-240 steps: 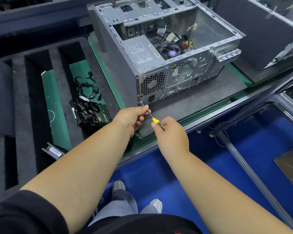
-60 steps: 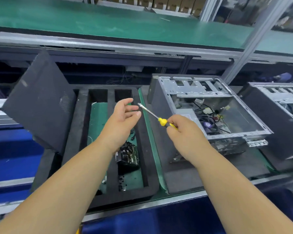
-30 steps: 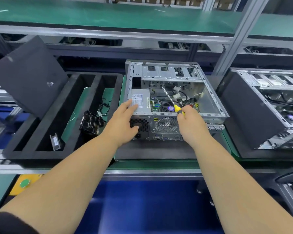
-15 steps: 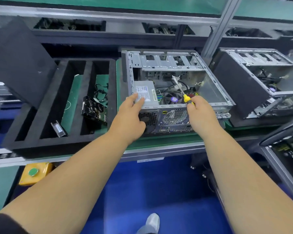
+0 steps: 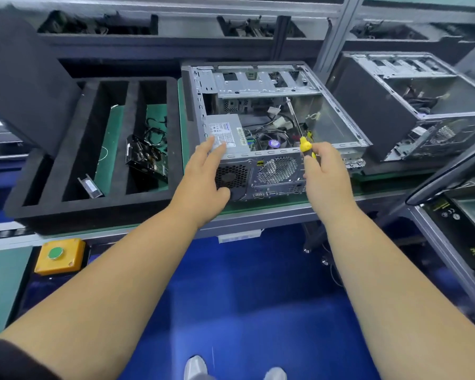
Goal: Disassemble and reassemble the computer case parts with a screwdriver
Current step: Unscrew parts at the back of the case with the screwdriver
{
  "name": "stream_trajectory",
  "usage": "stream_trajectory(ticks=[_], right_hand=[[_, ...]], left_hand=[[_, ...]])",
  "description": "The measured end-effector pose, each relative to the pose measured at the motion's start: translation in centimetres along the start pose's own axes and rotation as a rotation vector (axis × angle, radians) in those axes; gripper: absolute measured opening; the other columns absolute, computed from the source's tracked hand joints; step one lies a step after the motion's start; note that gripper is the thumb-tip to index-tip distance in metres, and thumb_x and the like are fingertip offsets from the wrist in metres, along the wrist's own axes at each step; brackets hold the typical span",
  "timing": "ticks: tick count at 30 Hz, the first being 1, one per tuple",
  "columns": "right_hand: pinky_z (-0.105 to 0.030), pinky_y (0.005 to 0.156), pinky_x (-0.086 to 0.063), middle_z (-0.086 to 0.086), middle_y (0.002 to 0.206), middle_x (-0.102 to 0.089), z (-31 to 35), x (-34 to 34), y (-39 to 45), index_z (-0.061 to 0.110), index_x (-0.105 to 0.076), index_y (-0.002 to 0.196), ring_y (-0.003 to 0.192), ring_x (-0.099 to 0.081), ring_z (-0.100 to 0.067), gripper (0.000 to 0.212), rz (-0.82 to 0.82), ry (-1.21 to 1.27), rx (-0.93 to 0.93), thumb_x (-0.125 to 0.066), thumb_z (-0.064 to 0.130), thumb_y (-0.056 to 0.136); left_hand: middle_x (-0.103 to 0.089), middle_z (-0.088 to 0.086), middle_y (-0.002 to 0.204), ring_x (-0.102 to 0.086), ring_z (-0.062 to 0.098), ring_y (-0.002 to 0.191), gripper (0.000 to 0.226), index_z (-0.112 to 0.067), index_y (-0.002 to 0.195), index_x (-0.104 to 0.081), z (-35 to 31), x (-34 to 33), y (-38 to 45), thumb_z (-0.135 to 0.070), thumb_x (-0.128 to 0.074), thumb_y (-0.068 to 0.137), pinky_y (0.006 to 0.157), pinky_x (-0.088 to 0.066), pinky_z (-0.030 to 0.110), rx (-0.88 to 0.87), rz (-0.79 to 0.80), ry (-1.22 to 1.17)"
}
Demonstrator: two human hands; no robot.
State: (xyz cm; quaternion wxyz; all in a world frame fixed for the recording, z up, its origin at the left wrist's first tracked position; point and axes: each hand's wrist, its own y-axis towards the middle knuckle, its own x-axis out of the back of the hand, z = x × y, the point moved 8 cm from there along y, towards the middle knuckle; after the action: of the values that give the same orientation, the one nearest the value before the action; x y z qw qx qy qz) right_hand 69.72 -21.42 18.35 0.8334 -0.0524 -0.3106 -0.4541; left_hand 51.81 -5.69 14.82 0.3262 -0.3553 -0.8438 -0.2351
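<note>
Computer case (image 5: 261, 124), silver metal, side panel off, lying open side up on a dark mat on the green-topped workbench (image 5: 258, 208); rear panel with two perforated fan grilles and a row of ports faces the person. Interior: drive cage at the far end, grey power supply (image 5: 225, 133) with a printed label in the near left corner, loose cables and white connectors, round cooler fan with a purple centre. Left hand (image 5: 203, 176): fingers straight and slightly spread, fingertips lying on the near edge of the power supply, thumb against the left fan grille, nothing gripped. Right hand (image 5: 325, 174): fingers curled round the yellow-and-black handle of a screwdriver (image 5: 299, 127), its metal shaft slanting up and away over the open interior, tip in the air near the drive cage. Black foam tray (image 5: 93, 212), just left of the case, three long slots: one holds a small metal bracket, another a black circuit card and a coil of black cable. Dark foam sheet (image 5: 25, 86), leaning over the tray's far left corner. Second open case (image 5: 412, 105), well to the right. Yellow box (image 5: 59, 255) with a green button, on the bench front below the tray. Blue floor; toes of two pale shoes at the bottom edge.
</note>
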Motion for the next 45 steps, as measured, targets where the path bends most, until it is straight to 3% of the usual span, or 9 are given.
stream_trajectory(ticks=[3,7,10,12,18,30,37,43,45], right_hand=[[-0.030,0.077,-0.039,0.004,0.103,-0.050,-2.0,0.1,-2.2,0.022,-0.055,0.106,0.093,-0.051,-0.019,0.014,-0.019,0.076,-0.032,-0.042,0.021,0.099],[-0.033,0.073,-0.037,-0.001,0.099,-0.052,-5.1,-1.7,-5.1,0.023,-0.054,0.099,0.092,-0.054,-0.024,0.011,0.054,0.143,-0.135,-0.044,0.020,0.100],[-0.031,0.067,-0.035,-0.005,0.094,-0.054,-7.2,-3.7,-7.2,0.028,-0.052,0.093,0.084,-0.051,-0.021,0.013,0.114,0.172,-0.206,-0.045,0.021,0.100],[-0.030,0.065,-0.034,-0.006,0.093,-0.055,-8.4,-5.2,-8.5,0.028,-0.053,0.091,0.080,-0.049,-0.018,0.012,0.159,0.181,-0.253,-0.045,0.024,0.100],[-0.030,0.062,-0.036,0.001,0.086,-0.052,-10.1,-9.2,-11.0,0.026,-0.053,0.091,0.080,-0.054,-0.021,0.011,0.250,0.202,-0.335,-0.046,0.027,0.100],[-0.028,0.053,-0.036,0.000,0.085,-0.053,-12.0,-13.1,-12.8,0.031,-0.053,0.090,0.067,-0.046,-0.013,0.014,0.356,0.197,-0.514,-0.044,0.028,0.100],[-0.032,0.054,-0.034,-0.005,0.083,-0.053,-12.2,-13.8,-12.9,0.017,-0.055,0.095,0.066,-0.041,-0.016,0.015,0.371,0.198,-0.543,-0.044,0.026,0.100],[-0.018,0.044,-0.032,-0.006,0.081,-0.052,-12.2,-14.1,-13.2,0.011,-0.056,0.103,0.062,-0.040,-0.013,0.020,0.374,0.261,-0.596,-0.044,0.028,0.101],[-0.021,0.050,-0.037,-0.010,0.086,-0.056,-12.2,-14.2,-13.1,0.014,-0.057,0.104,0.063,-0.045,-0.013,0.019,0.377,0.273,-0.610,-0.044,0.028,0.101]], left_hand=[[-0.005,-0.016,0.159,-0.013,0.002,0.147,0.091,-0.033,0.156,-0.009,1.3,-0.5,-2.4,0.000,-0.053,0.083,0.114,-0.019,0.017,0.066,-0.211,-0.285],[-0.034,-0.003,0.139,-0.050,0.010,0.117,0.068,-0.025,0.147,-0.028,5.4,-3.6,-5.6,-0.005,-0.056,0.088,0.093,-0.045,0.025,0.469,-0.424,-0.541],[-0.059,-0.005,0.121,-0.058,0.008,0.097,0.034,-0.028,0.124,-0.048,7.3,-7.4,-6.2,-0.015,-0.055,0.093,0.070,-0.045,0.020,0.666,-0.270,-0.626],[-0.064,-0.002,0.116,-0.059,0.010,0.098,0.016,-0.029,0.108,-0.057,7.7,-9.6,-5.8,-0.019,-0.054,0.096,0.077,-0.045,0.024,0.732,-0.122,-0.677],[-0.072,-0.001,0.101,-0.067,0.011,0.093,0.014,-0.018,0.103,-0.065,7.3,-14.4,-5.0,-0.024,-0.052,0.100,0.072,-0.049,0.021,0.885,0.042,-1.049],[-0.075,-0.005,0.098,-0.067,0.011,0.094,0.013,-0.019,0.105,-0.067,7.3,-16.2,-3.2,-0.024,-0.056,0.099,0.080,-0.050,0.022,0.918,0.098,-1.164],[-0.075,-0.006,0.092,-0.068,0.007,0.082,0.015,-0.019,0.104,-0.069,7.3,-16.3,-2.5,-0.023,-0.056,0.100,0.075,-0.049,0.020,0.949,0.083,-1.125],[-0.077,-0.006,0.089,-0.070,0.003,0.075,0.017,-0.019,0.098,-0.072,8.0,-16.4,-2.2,-0.024,-0.056,0.099,0.066,-0.047,0.018,0.951,0.080,-1.088],[-0.077,-0.006,0.089,-0.069,0.002,0.073,0.017,-0.019,0.097,-0.071,8.0,-16.4,-2.0,-0.024,-0.055,0.099,0.063,-0.046,0.017,0.943,0.094,-1.074]])
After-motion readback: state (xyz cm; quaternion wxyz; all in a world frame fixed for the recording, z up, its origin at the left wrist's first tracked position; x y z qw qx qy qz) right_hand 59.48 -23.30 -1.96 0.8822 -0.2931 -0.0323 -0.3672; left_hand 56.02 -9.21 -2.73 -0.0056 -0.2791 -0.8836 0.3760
